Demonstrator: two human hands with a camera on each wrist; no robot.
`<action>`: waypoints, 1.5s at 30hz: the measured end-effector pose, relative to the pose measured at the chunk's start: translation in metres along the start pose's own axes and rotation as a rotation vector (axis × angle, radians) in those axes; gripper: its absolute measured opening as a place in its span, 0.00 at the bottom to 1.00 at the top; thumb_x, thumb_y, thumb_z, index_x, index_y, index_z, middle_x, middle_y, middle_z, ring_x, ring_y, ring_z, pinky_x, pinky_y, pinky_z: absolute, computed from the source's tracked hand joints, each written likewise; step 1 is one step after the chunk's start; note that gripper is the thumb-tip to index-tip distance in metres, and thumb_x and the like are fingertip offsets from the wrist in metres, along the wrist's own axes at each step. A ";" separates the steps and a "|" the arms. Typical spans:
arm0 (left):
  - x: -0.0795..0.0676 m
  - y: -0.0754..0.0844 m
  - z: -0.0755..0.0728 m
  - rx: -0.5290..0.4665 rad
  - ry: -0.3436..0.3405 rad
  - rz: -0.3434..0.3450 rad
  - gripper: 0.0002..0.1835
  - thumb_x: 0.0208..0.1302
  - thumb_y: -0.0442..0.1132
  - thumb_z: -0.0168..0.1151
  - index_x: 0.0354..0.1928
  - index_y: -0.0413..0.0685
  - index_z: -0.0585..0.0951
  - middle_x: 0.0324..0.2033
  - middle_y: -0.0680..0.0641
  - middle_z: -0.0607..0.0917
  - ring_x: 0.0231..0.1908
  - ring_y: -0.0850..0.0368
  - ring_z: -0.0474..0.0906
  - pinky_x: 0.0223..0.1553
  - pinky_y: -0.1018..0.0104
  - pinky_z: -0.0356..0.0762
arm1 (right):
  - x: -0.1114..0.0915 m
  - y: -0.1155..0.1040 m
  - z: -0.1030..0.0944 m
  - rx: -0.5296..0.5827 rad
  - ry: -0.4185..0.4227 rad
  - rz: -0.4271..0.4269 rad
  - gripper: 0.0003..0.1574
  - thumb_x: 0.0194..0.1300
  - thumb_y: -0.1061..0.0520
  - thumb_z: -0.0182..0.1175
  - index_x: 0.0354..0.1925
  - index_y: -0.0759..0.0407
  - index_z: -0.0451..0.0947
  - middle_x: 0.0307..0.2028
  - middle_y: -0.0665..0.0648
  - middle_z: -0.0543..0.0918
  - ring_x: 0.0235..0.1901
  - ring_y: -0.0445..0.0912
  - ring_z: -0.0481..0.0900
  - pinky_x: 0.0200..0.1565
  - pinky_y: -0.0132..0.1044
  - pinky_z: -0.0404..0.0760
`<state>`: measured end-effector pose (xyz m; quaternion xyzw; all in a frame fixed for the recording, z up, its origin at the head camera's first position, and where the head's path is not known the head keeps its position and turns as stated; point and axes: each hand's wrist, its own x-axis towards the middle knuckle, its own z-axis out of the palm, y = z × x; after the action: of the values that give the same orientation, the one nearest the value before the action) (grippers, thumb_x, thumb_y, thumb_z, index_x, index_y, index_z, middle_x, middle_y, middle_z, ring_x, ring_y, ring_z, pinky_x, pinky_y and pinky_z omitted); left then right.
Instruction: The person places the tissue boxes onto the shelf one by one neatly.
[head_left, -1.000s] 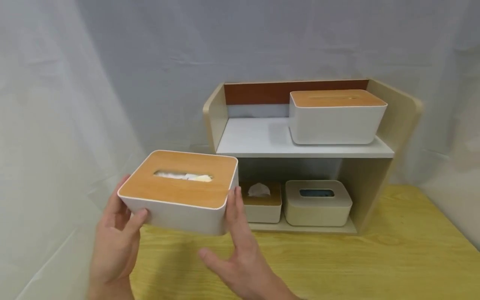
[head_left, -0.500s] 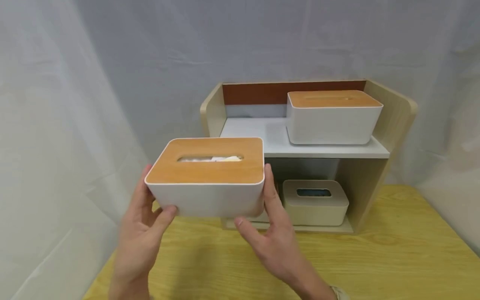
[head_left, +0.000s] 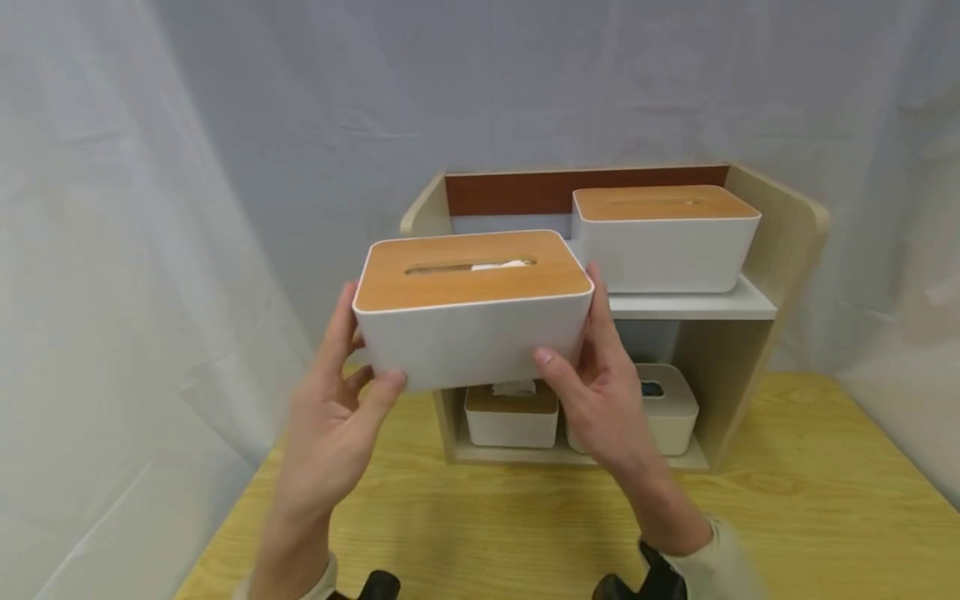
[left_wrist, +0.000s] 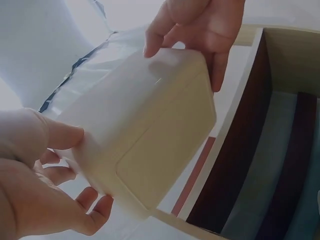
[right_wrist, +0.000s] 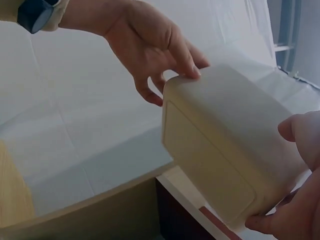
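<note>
Between both hands, in the air before the shelf, is a white tissue box (head_left: 472,342) with a wood-coloured lid and a slot showing white tissue. My left hand (head_left: 330,425) grips its left end, thumb on the front face and fingers at the side. At the right end my right hand (head_left: 607,392) holds it the same way, thumb on the front. Both wrist views show the underside of the tissue box (left_wrist: 165,135), tilted, with a hand at each end. In the head view the held box covers the left part of the upper shelf.
A two-tier shelf (head_left: 765,333) stands on the yellow wood-grain table (head_left: 825,467). A larger wood-lidded box (head_left: 667,254) sits on its upper right. Below are a small wood-lidded tissue box (head_left: 512,423) and a beige box (head_left: 671,412), partly behind the right hand. White sheeting (head_left: 300,125) surrounds the table.
Both hands have carried the tissue box up and to the right, closer to the upper shelf. My right hand went from touching its side with straight fingers to holding it with the thumb on the front.
</note>
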<state>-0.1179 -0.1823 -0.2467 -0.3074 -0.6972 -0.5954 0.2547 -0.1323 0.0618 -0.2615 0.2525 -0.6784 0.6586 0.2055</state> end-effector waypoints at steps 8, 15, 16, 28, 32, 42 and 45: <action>0.018 -0.012 0.007 0.148 -0.018 -0.020 0.45 0.67 0.23 0.57 0.79 0.60 0.50 0.76 0.56 0.58 0.59 0.51 0.64 0.54 0.70 0.72 | 0.023 0.013 -0.013 -0.004 -0.014 0.062 0.54 0.73 0.63 0.56 0.80 0.39 0.33 0.77 0.42 0.52 0.67 0.47 0.65 0.67 0.52 0.66; 0.023 -0.020 0.008 0.179 -0.032 -0.030 0.45 0.68 0.26 0.58 0.79 0.62 0.50 0.76 0.56 0.57 0.61 0.53 0.63 0.58 0.63 0.71 | 0.030 0.019 -0.019 -0.017 -0.025 0.067 0.53 0.74 0.61 0.55 0.79 0.37 0.33 0.77 0.43 0.52 0.67 0.46 0.66 0.68 0.52 0.65; 0.025 -0.021 0.009 0.183 -0.036 -0.036 0.45 0.69 0.27 0.58 0.79 0.62 0.50 0.76 0.57 0.57 0.61 0.53 0.63 0.59 0.60 0.70 | 0.031 0.020 -0.020 -0.015 -0.023 0.063 0.53 0.74 0.61 0.55 0.79 0.37 0.34 0.77 0.44 0.53 0.67 0.46 0.66 0.68 0.52 0.65; 0.032 -0.029 0.016 0.236 -0.042 0.007 0.45 0.69 0.29 0.59 0.80 0.58 0.48 0.75 0.53 0.59 0.62 0.48 0.63 0.57 0.48 0.69 | 0.041 0.022 -0.029 -0.112 0.003 0.158 0.49 0.75 0.53 0.55 0.77 0.26 0.37 0.76 0.48 0.54 0.66 0.52 0.68 0.65 0.56 0.68; 0.035 -0.033 0.018 0.237 -0.047 0.017 0.44 0.69 0.28 0.58 0.80 0.56 0.47 0.76 0.53 0.58 0.61 0.47 0.64 0.57 0.48 0.70 | 0.041 0.021 -0.029 -0.167 0.018 0.150 0.49 0.74 0.52 0.56 0.77 0.27 0.38 0.76 0.50 0.55 0.67 0.53 0.66 0.64 0.58 0.69; 0.045 -0.047 0.024 0.273 0.002 0.048 0.41 0.69 0.28 0.58 0.79 0.44 0.49 0.72 0.40 0.59 0.55 0.46 0.68 0.51 0.53 0.74 | 0.043 0.022 -0.029 -0.350 0.085 0.037 0.46 0.74 0.55 0.56 0.79 0.41 0.43 0.64 0.66 0.62 0.62 0.53 0.70 0.61 0.53 0.74; 0.046 -0.049 0.027 0.313 0.032 0.071 0.41 0.70 0.27 0.57 0.78 0.43 0.50 0.69 0.37 0.61 0.53 0.44 0.69 0.50 0.52 0.75 | 0.043 0.024 -0.030 -0.390 0.091 -0.011 0.47 0.73 0.56 0.57 0.79 0.43 0.43 0.63 0.67 0.63 0.61 0.55 0.72 0.58 0.54 0.76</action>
<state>-0.1852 -0.1547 -0.2507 -0.2790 -0.7660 -0.4748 0.3315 -0.1826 0.0883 -0.2525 0.1813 -0.7818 0.5242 0.2847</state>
